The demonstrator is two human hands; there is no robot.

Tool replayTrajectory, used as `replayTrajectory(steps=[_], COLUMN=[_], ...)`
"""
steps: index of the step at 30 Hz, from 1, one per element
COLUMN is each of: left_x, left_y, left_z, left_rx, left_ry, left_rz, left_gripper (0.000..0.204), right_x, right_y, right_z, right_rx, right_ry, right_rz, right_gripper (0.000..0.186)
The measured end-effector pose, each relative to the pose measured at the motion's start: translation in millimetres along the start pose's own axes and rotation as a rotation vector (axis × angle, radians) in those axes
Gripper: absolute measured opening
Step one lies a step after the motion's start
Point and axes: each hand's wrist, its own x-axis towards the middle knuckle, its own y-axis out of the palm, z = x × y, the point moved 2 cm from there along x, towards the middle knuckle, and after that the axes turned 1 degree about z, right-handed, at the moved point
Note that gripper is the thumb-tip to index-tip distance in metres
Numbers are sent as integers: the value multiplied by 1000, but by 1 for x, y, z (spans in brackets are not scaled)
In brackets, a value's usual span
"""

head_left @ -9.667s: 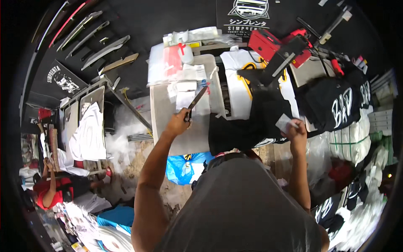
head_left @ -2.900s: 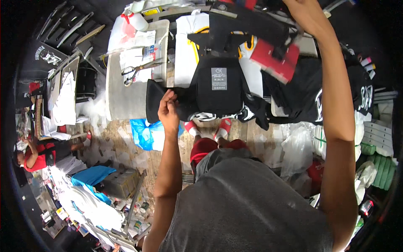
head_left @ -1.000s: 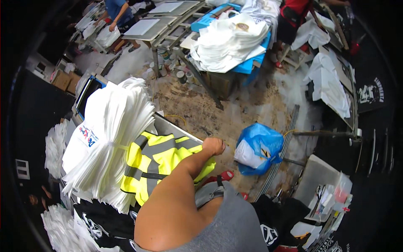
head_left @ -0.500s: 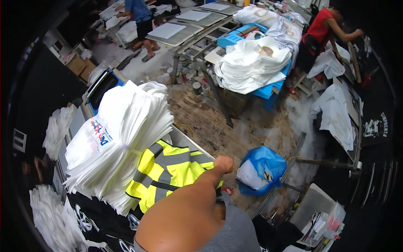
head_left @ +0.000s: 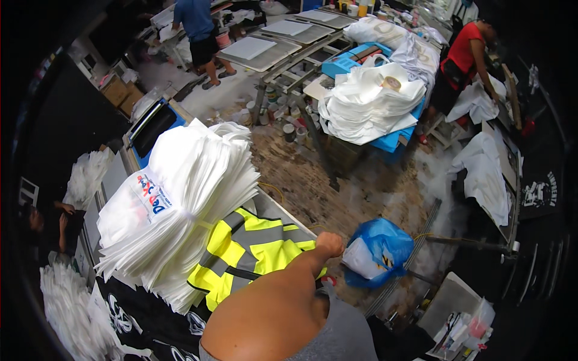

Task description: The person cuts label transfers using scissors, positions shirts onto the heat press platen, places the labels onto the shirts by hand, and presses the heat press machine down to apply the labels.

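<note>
We're noting L hand [head_left: 330, 243] curling down just beside hi-vis vest [head_left: 250, 243], fingers mostly hidden; can't tell how closed or if gripping. R hand's staying out of frame. Vest's lying against white bundle [head_left: 180, 180]; tie [head_left: 195, 218] is prob. keeping layers together. Blue bag's [head_left: 394, 240] contents are hiding, partly.

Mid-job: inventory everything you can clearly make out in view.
Safety vest: 1, yellow-grey, lower centre
Tied stack: 1, white, left of vest
Plastic bag: 1, blue, right of centre
Cloth pile: 1, white, upper right
Tape roll: 1, tan, on cloth pile
Draped cloths: 2, white, right side
Flat boards: at least 3, grey, top centre
Cardboard boxes: 2, brown, upper left
Co-worker: 1, blue top, top left
Second co-worker: 1, red top, upper right
Third person: 1, dark, left edge
Own shirt: 1, grey, bottom
Left hand: 1, bare, centre, contents unclear
</note>
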Motion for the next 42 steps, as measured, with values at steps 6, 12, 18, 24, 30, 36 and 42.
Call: replayTrajectory(steps=[6,12,18,24,30,36,42], left_x=[2,-4,-1,1,0,-1,2], left_y=[0,-11,-7,-5,-2,-7,-1], left_z=[-1,-4,-3,-4,-3,-5,-3], left_rx=[-11,-26,33,26,68,60,66], left_ry=[10,-15,-6,-4,21,24,24], left_rz=[-3,46,45,60,19,31,7], left_gripper=[40,35,34,33,33,34,35], right_x=[0,1,-4,0,1,-3,-4], right_y=[0,-3,-5,-4,-5,-7,-8], right_z=[-1,1,3,0,-2,-3,-5], right_rx=[-16,-30,-38,-47,-54,-64,-74], right_ry=[-2,6,24,17,14,29,32], right_rz=[5,9,10,12,13,15,18], right_gripper=[76,76,76,75,75,75,75])
